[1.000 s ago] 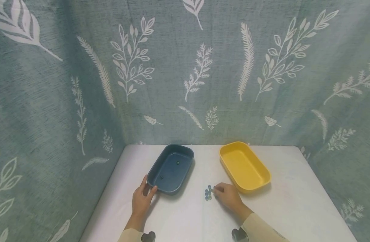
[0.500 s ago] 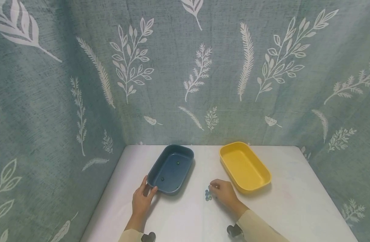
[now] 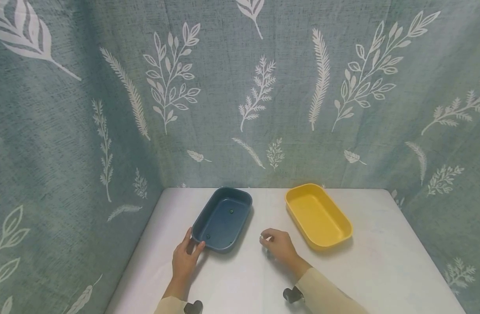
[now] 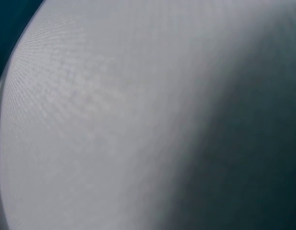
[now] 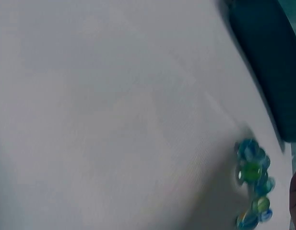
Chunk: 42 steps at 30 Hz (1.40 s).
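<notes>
My left hand [image 3: 183,260] holds the near-left corner of a blue tray [image 3: 221,249], thumb at the front wall and fingers along the left side. A few small marbles lie inside it, one green marble [image 3: 231,211] toward the back. To the right of the tray, my right hand [image 3: 281,247] is over the table with thumb and index finger brought together on a small marble [image 3: 261,237], mostly covered by the fingertips. Beneath this hand, a cluster of blue and green glass marbles [image 5: 252,171] shows in the right wrist view; the hand hides it from the head view.
A yellow tray [image 3: 318,218] stands at the back right, just beyond my right hand. The white tabletop [image 3: 232,283] is bounded by a patterned green curtain [image 3: 224,109] at the back and sides. In the left wrist view, only blurred tabletop [image 4: 90,124] and dark areas show.
My right hand has moved left and slightly away from me, from the marble cluster toward the blue tray. Inside that tray, the near-left marble has shifted slightly toward me. The left hand stays in place.
</notes>
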Each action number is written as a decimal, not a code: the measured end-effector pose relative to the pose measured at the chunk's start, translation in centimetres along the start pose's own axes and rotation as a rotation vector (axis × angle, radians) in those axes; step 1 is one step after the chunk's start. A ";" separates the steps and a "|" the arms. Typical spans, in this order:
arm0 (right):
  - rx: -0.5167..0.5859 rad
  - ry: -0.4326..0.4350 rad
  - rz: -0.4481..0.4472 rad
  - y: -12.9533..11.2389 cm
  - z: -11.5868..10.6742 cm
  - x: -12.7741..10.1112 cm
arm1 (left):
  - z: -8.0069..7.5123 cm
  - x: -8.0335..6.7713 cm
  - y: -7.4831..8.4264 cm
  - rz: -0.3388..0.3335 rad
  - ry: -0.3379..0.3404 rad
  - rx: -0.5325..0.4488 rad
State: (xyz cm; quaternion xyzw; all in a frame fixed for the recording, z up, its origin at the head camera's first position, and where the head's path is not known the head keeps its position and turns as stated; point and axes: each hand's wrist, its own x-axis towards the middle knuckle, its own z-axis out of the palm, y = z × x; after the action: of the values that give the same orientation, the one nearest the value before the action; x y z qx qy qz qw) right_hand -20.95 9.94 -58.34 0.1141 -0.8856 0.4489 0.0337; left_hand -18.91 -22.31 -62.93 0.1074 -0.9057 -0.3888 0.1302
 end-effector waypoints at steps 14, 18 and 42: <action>-0.078 -0.101 0.065 -2.9 2.6 1.4 | 0.1 0.1 0.0 0.016 0.017 -0.017; -0.083 -0.151 0.041 -3.6 3.2 1.9 | 0.1 0.1 0.0 0.008 0.006 -0.011; -0.013 -0.161 0.005 -6.0 5.8 1.6 | 0.0 0.0 0.0 0.019 0.012 -0.030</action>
State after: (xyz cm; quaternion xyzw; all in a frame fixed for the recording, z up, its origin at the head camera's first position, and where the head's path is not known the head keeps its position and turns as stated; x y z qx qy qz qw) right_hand -20.89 1.53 -56.82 0.1473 -0.8886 0.4327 -0.0382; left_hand -18.91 -22.33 -62.88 0.0994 -0.9000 -0.4004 0.1409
